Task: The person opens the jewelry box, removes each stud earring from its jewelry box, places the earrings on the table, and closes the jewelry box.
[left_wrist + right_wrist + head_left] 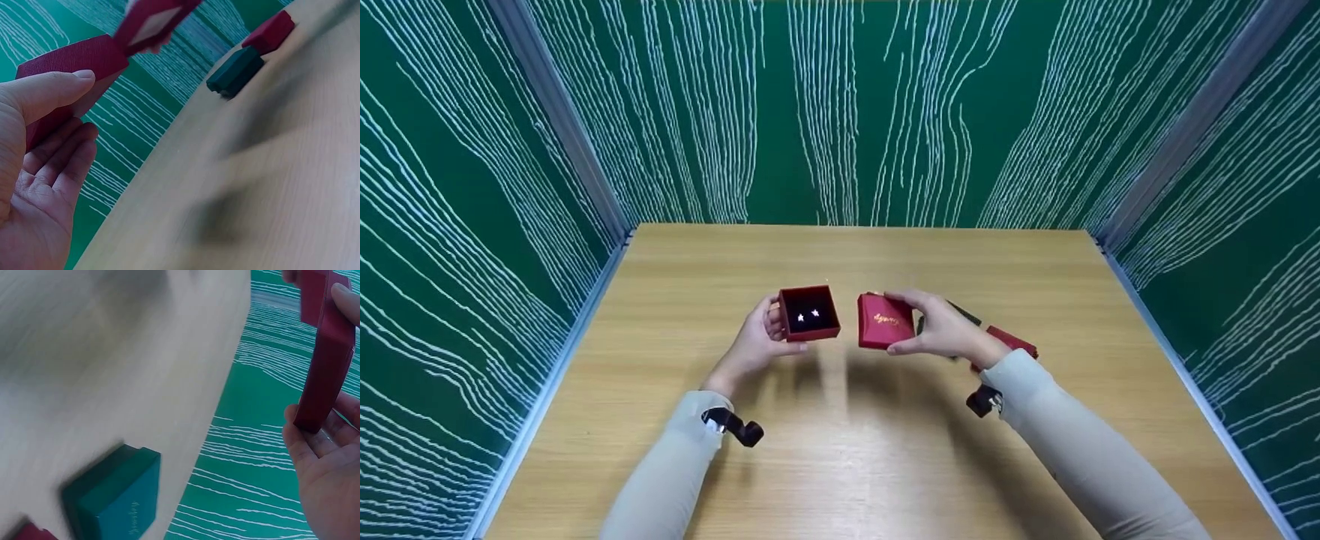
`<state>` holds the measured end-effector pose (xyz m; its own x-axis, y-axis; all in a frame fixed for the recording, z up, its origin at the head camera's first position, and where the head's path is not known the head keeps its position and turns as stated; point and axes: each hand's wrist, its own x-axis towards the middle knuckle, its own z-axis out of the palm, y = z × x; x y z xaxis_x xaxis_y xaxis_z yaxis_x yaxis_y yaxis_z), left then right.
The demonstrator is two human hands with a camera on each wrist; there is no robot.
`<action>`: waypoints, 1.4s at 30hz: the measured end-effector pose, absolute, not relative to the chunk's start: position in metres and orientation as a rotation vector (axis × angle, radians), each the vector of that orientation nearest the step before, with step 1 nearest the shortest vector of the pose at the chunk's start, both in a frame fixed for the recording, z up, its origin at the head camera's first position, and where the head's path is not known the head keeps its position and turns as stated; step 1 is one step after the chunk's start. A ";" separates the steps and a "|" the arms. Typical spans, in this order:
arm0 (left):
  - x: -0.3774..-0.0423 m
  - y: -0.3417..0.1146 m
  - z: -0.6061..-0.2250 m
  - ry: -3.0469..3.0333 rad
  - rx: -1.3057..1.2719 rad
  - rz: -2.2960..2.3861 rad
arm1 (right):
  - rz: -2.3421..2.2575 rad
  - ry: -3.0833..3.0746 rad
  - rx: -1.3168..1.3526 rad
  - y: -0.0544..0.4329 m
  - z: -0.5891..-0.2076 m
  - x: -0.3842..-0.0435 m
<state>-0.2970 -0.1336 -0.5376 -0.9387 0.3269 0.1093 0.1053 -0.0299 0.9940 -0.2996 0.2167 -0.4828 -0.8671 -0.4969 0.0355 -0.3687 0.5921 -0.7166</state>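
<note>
My left hand (754,337) grips the red base of a jewelry box (814,334), its thumb along the near side and fingers round the left. Two small star-shaped earrings (808,315) sit on the dark lining inside. Held up a short way to the right is the red box lid (886,321) with gold lettering, pinched between the thumb and fingers of my right hand (941,326). A gap parts lid and base in the head view. Both pieces are raised above the table in the wrist views.
On the wooden table (840,465), a dark green box (235,72) and another red box (270,32) lie close together at the right, partly hidden behind my right hand in the head view. Green walls (877,112) with white streaks enclose the table at the back and sides.
</note>
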 end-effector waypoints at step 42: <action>-0.297 -0.138 -0.534 2.090 0.429 2.104 | -0.785 2.694 -0.800 0.213 -0.575 -0.279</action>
<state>-0.2969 -0.1377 -0.5345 -0.9486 0.3004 0.0993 0.0974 -0.0214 0.9950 -0.2788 0.2132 -0.5754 -0.8265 -0.5598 -0.0596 -0.4402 0.7086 -0.5514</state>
